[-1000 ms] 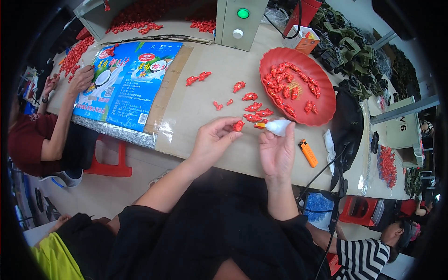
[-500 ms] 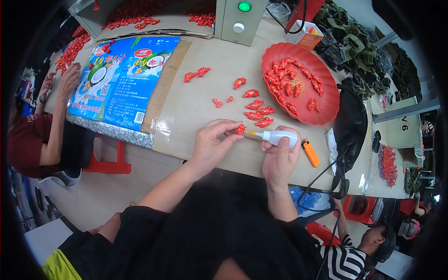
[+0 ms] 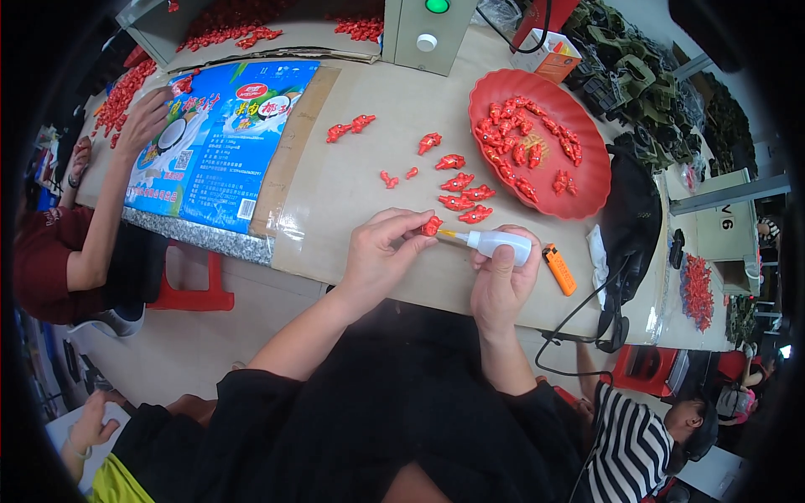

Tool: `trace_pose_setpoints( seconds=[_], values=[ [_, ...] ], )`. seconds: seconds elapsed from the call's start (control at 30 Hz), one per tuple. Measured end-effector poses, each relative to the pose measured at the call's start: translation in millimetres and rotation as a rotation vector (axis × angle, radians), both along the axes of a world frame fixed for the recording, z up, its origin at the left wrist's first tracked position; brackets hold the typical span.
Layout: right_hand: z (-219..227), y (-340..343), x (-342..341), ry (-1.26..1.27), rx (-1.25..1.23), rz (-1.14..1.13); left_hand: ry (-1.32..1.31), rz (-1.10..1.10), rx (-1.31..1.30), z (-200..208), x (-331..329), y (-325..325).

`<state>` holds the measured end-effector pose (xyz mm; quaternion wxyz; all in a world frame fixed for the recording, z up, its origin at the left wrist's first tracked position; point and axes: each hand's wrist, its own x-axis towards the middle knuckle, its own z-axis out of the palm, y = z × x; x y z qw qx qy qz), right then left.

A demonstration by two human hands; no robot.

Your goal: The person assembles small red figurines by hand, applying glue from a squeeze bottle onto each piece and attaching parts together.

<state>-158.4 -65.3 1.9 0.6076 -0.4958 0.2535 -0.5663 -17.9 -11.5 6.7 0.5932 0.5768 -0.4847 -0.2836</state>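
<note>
Between the thumb and fingers of my left hand (image 3: 381,251) is a small red plastic figure part (image 3: 431,225). My right hand (image 3: 505,281) grips a white squeeze glue bottle (image 3: 501,246) lying almost level. Its thin yellowish nozzle (image 3: 453,235) points left, and the tip is at or very close to the red part; I cannot tell if they touch. Just beyond my hands lie several red figures (image 3: 457,182) in a loose group. Two smaller red pieces (image 3: 389,179) rest left of them, with a joined-looking pair (image 3: 350,127) farther off.
A scalloped red bowl (image 3: 579,205) with many red figures stands at the right. Near my right hand are an orange lighter (image 3: 559,271), a white tissue (image 3: 597,256) and a black bag (image 3: 631,226) with a cable. A co-worker's hand (image 3: 147,121) is over the blue printed cardboard (image 3: 226,168) at left.
My hands keep nearly the same pose, the nozzle now closer to the red part. The co-worker's hand at left has moved up and right. Another hand has appeared at lower left.
</note>
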Motion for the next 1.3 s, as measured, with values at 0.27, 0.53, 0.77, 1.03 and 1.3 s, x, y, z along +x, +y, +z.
trace_pose_setpoints(
  seconds=[0.27,0.53,0.77,1.03,1.3],
  values=[
    [-1.3,0.6,-1.0,0.029,-0.006,0.0,-0.029,0.0,-0.021,-2.8,1.0,-0.7],
    [-1.2,0.5,-1.1,0.067,-0.003,-0.013,-0.041,0.002,0.013,-0.2,1.2,-0.8],
    [-0.6,0.5,-1.5,0.075,0.007,-0.003,-0.026,0.0,-0.001,-2.1,0.8,-0.1],
    [-1.1,0.2,-1.0,0.075,-0.002,-0.012,-0.05,0.002,-0.019,-2.6,1.2,-0.2],
    [-1.2,-0.1,-1.4,0.089,-0.007,-0.003,-0.063,0.003,-0.023,-1.5,1.2,-0.6]
  ],
)
